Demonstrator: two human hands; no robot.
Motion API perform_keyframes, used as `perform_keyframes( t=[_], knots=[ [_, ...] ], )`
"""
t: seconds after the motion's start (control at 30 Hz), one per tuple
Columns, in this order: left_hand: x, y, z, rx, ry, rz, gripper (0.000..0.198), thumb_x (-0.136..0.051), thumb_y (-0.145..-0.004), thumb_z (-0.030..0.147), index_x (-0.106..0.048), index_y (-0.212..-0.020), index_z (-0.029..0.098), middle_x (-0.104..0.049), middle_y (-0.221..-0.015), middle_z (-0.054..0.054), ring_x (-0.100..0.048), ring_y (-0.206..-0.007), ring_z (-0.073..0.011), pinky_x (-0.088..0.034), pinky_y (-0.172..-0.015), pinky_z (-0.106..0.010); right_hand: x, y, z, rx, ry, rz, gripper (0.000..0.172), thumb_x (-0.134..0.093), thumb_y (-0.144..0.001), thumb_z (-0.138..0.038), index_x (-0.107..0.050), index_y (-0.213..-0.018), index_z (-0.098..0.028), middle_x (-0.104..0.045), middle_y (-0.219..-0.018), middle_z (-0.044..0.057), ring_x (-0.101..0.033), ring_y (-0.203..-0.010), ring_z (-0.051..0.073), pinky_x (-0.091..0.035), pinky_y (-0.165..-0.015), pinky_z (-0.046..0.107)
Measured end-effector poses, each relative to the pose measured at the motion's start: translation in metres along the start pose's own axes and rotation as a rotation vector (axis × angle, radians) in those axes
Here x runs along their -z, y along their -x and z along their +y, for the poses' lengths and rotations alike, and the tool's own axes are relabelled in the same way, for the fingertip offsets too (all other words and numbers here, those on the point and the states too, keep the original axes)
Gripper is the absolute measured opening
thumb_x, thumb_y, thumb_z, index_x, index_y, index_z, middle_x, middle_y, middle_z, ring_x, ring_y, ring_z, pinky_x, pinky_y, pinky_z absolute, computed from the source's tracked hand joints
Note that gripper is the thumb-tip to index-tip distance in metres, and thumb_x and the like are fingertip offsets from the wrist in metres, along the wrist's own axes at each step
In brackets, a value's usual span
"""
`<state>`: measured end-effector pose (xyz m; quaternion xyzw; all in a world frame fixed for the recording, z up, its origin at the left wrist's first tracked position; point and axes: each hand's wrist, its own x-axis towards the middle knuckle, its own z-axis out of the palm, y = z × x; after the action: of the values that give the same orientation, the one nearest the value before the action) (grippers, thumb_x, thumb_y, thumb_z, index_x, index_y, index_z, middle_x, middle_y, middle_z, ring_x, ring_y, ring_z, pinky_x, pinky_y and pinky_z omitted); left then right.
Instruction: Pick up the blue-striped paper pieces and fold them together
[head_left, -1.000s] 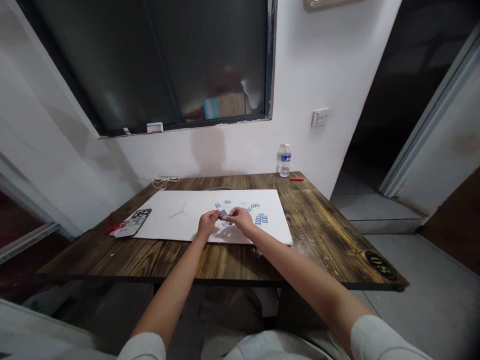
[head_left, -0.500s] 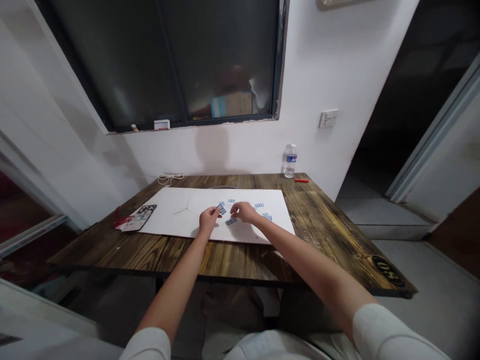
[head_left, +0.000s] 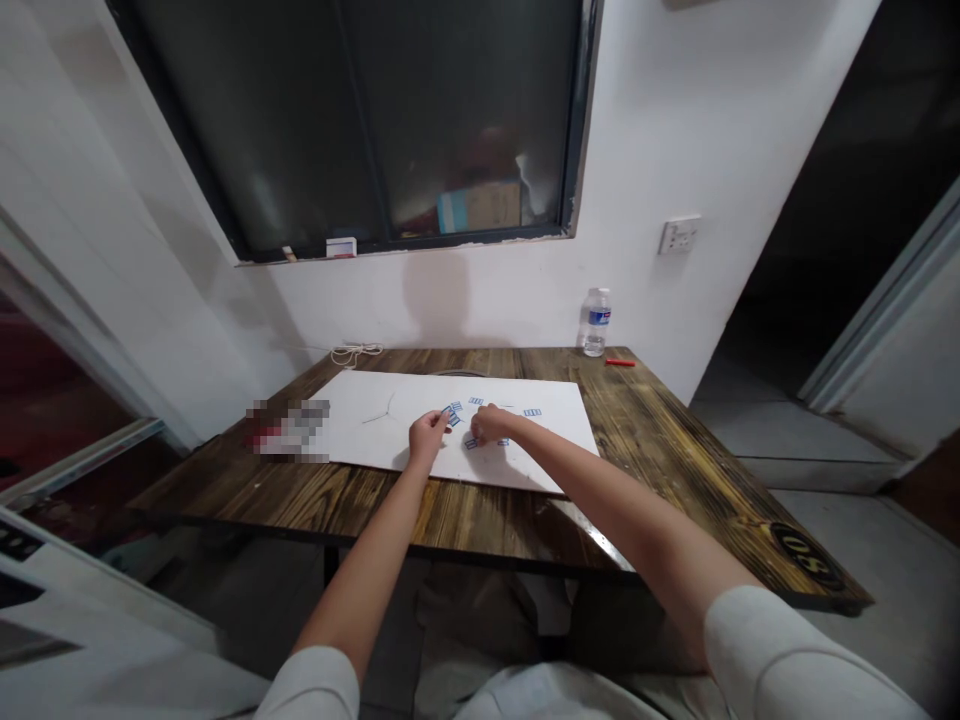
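Head view: the left hand (head_left: 427, 438) is hovering low over a white sheet (head_left: 360, 440), its fingers (head_left: 438, 420) drawn into a narrow pinch right beside a small blue-and-white printed card (head_left: 453, 416), though I cannot tell whether they are gripping it. The right hand (head_left: 491, 425) is curling its fingers (head_left: 480, 425) downward just beside that card, close to the left hand, and I cannot tell whether they have hold of anything. More of these cards (head_left: 532, 412) are lying scattered on the sheet around both hands, mostly toward its right half. The sheet is lying on a dark-stained wooden table (head_left: 652, 450). A plastic water bottle (head_left: 597, 322) and a small red stick (head_left: 620, 362) are standing and lying at the table's far right, a coiled white cord (head_left: 356, 354) is sitting at the far edge, and a pixelated object (head_left: 289, 430) is blurring out beside the sheet's left edge
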<state>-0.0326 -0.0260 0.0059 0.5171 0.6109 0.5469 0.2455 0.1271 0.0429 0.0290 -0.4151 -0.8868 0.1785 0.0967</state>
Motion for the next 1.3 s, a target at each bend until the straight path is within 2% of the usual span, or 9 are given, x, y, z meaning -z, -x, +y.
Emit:
perform_keyframes(
  t=[0.1, 0.3, 0.47, 0.57, 0.77, 0.93, 1.07, 1.2, 1.3],
  knots=[
    [0.000, 0.000, -0.001, 0.009, -0.002, 0.000, 0.043, -0.062, -0.068, 0.059, -0.066, -0.075, 0.016, -0.068, -0.067, -0.005, -0.067, -0.064, -0.0191, -0.037, -0.037, -0.017, -0.001, -0.005, -0.002, -0.005, 0.010, -0.034, 0.029, -0.085, -0.038, -0.007, -0.059, -0.039, -0.021, -0.057, -0.047, 0.000, -0.064, -0.079, 0.022, -0.043, -0.073, 0.026],
    [0.000, -0.002, -0.003, 0.018, 0.001, 0.000, 0.041, -0.061, -0.069, 0.056, -0.066, -0.074, 0.016, -0.068, -0.066, -0.005, -0.067, -0.062, -0.0185, -0.039, -0.037, -0.017, -0.001, -0.002, -0.003, -0.003, 0.013, -0.056, 0.028, -0.084, -0.040, -0.007, -0.060, -0.043, -0.021, -0.060, -0.048, -0.001, -0.062, -0.067, 0.019, -0.040, -0.062, 0.024],
    [0.001, -0.003, -0.006, 0.006, 0.016, -0.013, 0.041, -0.064, -0.068, 0.057, -0.066, -0.072, 0.016, -0.068, -0.066, -0.005, -0.066, -0.062, -0.0178, -0.040, -0.038, -0.017, 0.002, 0.009, -0.003, 0.009, -0.033, 0.062, 0.027, -0.086, -0.041, -0.009, -0.064, -0.050, -0.022, -0.063, -0.055, -0.001, -0.061, -0.064, 0.018, -0.036, -0.055, 0.023],
    [0.001, -0.005, -0.008, 0.007, 0.025, -0.015, 0.042, -0.066, -0.066, 0.058, -0.067, -0.070, 0.016, -0.067, -0.062, -0.004, -0.064, -0.058, -0.0168, -0.042, -0.040, -0.019, 0.005, 0.014, -0.003, 0.017, -0.053, 0.082, 0.025, -0.086, -0.045, -0.009, -0.066, -0.052, -0.022, -0.064, -0.056, -0.001, -0.061, -0.063, 0.018, -0.035, -0.054, 0.024],
    [0.002, -0.006, -0.008, -0.029, -0.046, -0.010, 0.037, -0.070, -0.065, 0.054, -0.071, -0.067, 0.017, -0.065, -0.054, -0.002, -0.060, -0.052, -0.0143, -0.044, -0.047, -0.022, 0.017, 0.021, -0.003, 0.071, -0.148, 0.115, 0.017, -0.081, -0.059, -0.008, -0.072, -0.061, -0.022, -0.070, -0.064, -0.001, -0.062, -0.065, 0.016, -0.038, -0.059, 0.023],
    [0.002, -0.007, -0.010, -0.044, -0.047, -0.024, 0.035, -0.072, -0.063, 0.052, -0.070, -0.068, 0.018, -0.068, -0.058, -0.001, -0.063, -0.055, -0.0156, -0.045, -0.051, -0.023, 0.026, 0.027, -0.002, 0.055, -0.290, 0.266, 0.017, -0.080, -0.063, -0.011, -0.076, -0.076, -0.020, -0.072, -0.070, 0.000, -0.064, -0.070, 0.016, -0.041, -0.062, 0.023],
    [0.002, -0.007, -0.009, -0.048, -0.047, -0.032, 0.036, -0.073, -0.062, 0.053, -0.071, -0.069, 0.017, -0.070, -0.061, -0.003, -0.064, -0.056, -0.0166, -0.045, -0.052, -0.024, 0.018, 0.028, -0.002, -0.019, -0.523, 0.368, 0.007, -0.080, -0.065, -0.021, -0.075, -0.069, -0.019, -0.070, -0.062, 0.000, -0.063, -0.063, 0.015, -0.042, -0.059, 0.022],
    [0.003, -0.007, -0.007, -0.034, -0.014, -0.044, 0.042, -0.073, -0.061, 0.056, -0.072, -0.073, 0.016, -0.072, -0.067, -0.005, -0.066, -0.057, -0.0180, -0.046, -0.051, -0.024, 0.000, 0.026, -0.005, -0.120, -0.768, 0.400, 0.011, -0.076, -0.068, -0.027, -0.073, -0.067, -0.016, -0.067, -0.058, 0.000, -0.059, -0.055, 0.012, -0.041, -0.054, 0.022],
    [0.003, -0.007, -0.006, -0.027, 0.026, -0.055, 0.045, -0.074, -0.060, 0.058, -0.073, -0.076, 0.016, -0.074, -0.071, -0.006, -0.067, -0.056, -0.0181, -0.047, -0.051, -0.025, -0.014, 0.025, -0.009, -0.178, -0.829, 0.429, 0.013, -0.075, -0.068, -0.030, -0.073, -0.068, -0.017, -0.069, -0.061, 0.000, -0.060, -0.058, 0.013, -0.041, -0.055, 0.022]
  ],
)
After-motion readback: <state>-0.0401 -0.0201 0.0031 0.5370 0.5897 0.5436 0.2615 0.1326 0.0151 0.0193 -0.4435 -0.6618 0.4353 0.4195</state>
